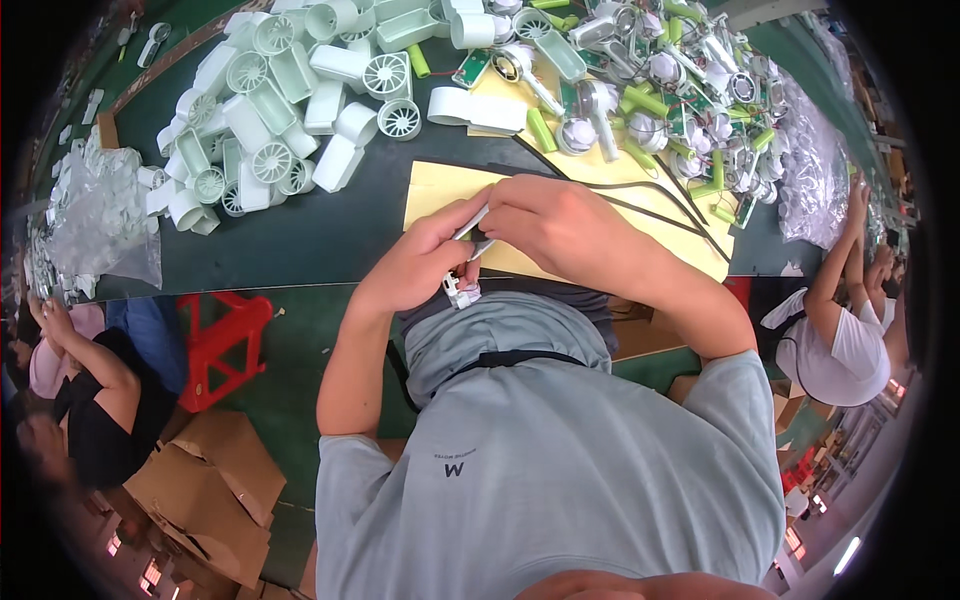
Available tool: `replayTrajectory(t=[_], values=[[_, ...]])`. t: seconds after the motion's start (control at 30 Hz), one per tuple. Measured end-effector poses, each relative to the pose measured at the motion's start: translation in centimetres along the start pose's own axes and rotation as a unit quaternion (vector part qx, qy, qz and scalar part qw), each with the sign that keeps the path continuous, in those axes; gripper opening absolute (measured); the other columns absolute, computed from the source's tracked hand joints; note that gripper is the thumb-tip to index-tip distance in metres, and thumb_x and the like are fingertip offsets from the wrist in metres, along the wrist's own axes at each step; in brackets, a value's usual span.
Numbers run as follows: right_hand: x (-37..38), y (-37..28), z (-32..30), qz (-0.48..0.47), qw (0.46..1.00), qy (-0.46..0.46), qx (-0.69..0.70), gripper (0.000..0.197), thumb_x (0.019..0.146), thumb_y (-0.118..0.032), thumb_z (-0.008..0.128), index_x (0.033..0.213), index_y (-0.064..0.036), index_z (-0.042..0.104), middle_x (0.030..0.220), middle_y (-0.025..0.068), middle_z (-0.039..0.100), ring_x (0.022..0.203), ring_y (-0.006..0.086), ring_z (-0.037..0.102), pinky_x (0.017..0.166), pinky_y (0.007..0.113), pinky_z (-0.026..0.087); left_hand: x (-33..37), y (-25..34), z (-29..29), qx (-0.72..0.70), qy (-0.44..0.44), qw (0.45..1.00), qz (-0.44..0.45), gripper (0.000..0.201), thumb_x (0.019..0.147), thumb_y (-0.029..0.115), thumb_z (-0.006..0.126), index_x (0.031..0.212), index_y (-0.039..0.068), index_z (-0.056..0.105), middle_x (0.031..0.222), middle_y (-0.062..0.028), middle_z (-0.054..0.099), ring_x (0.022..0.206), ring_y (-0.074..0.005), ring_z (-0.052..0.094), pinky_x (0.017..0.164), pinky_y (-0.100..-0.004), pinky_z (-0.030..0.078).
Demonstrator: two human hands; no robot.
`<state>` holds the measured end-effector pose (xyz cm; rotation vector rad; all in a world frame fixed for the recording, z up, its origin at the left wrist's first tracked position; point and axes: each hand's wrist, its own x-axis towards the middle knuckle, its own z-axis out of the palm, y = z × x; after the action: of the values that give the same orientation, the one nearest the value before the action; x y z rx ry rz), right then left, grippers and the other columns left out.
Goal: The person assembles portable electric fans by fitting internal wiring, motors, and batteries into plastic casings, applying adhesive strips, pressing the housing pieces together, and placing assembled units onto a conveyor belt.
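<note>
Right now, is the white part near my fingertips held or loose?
Held: the white part is clasped between left hand and right hand.

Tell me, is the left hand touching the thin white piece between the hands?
Touching. The head view shows the left hand with its thumb against the thin white piece.
</note>
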<state>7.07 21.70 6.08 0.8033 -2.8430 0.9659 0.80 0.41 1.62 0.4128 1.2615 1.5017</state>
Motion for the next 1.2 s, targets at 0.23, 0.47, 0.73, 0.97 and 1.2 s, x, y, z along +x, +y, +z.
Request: replayTrajectory(t=[0.23, 0.47, 0.73, 0.97, 1.2], values=[[0.6, 0.2, -0.2, 0.051, 0.998, -0.041, 0.021, 0.012, 0.086, -0.006, 0.062, 0.093, 0.0017, 0.067, 0.092, 0.0114, 0.064, 0.082, 0.0287, 0.063, 0.071, 0.037, 0.053, 0.4, -0.1, 0.8, 0.045, 0.049, 0.998, 0.016, 0.047, 0.099, 0.007, 0.040, 0.146, 0.002, 0.044, 0.074, -0.0039, 0.055, 0.059, -0.0101, 0.053, 0.056, -0.0259, 0.047], [-3.3, -2.1, -0.8, 0.115, 0.910, 0.304, 0.258, 0.042, 0.087, -0.008, 0.067, 0.126, 0.0040, 0.056, 0.110, 0.0146, 0.058, 0.093, 0.0223, 0.060, 0.083, 0.036, 0.050, -0.9, 0.9, 0.9, -0.312, -0.019, 0.948, 0.060, 0.050, 0.097, 0.005, 0.037, 0.147, -0.001, 0.036, 0.111, -0.0170, 0.059, 0.062, -0.0125, 0.051, 0.052, -0.0301, 0.051], [-4.3, -4.1, 8.7, 0.091, 0.902, 0.412, 0.095, 0.075, 0.065, -0.005, 0.090, 0.124, -0.0036, 0.044, 0.119, 0.0215, 0.053, 0.102, 0.0321, 0.059, 0.080, 0.038, 0.054, 0.7, 3.6, 5.1, -0.382, 0.065, 0.892, 0.235, 0.067, 0.102, 0.007, 0.030, 0.159, 0.022, -0.001, 0.135, -0.0212, 0.049, 0.085, -0.0193, 0.058, 0.085, -0.0426, 0.056], [-4.3, -1.9, -0.2, 0.095, 0.958, 0.268, 0.040, 0.052, 0.072, -0.011, 0.081, 0.119, -0.0022, 0.059, 0.119, 0.0186, 0.060, 0.097, 0.0276, 0.063, 0.084, 0.035, 0.051, -0.4, 1.2, 3.2, -0.117, 0.136, 0.978, 0.106, 0.044, 0.102, 0.006, 0.043, 0.146, 0.001, 0.042, 0.110, -0.0114, 0.065, 0.083, -0.0161, 0.064, 0.073, -0.0275, 0.052], [-2.2, -1.0, -2.7, 0.086, 0.969, 0.156, 0.171, 0.036, 0.083, -0.013, 0.075, 0.116, -0.0011, 0.065, 0.102, 0.0132, 0.066, 0.089, 0.0234, 0.063, 0.080, 0.034, 0.050, -1.2, -0.9, 3.3, -0.269, 0.028, 0.960, 0.070, 0.040, 0.103, 0.016, 0.041, 0.137, -0.004, 0.050, 0.095, -0.0128, 0.066, 0.072, -0.0197, 0.065, 0.061, -0.0293, 0.051]])
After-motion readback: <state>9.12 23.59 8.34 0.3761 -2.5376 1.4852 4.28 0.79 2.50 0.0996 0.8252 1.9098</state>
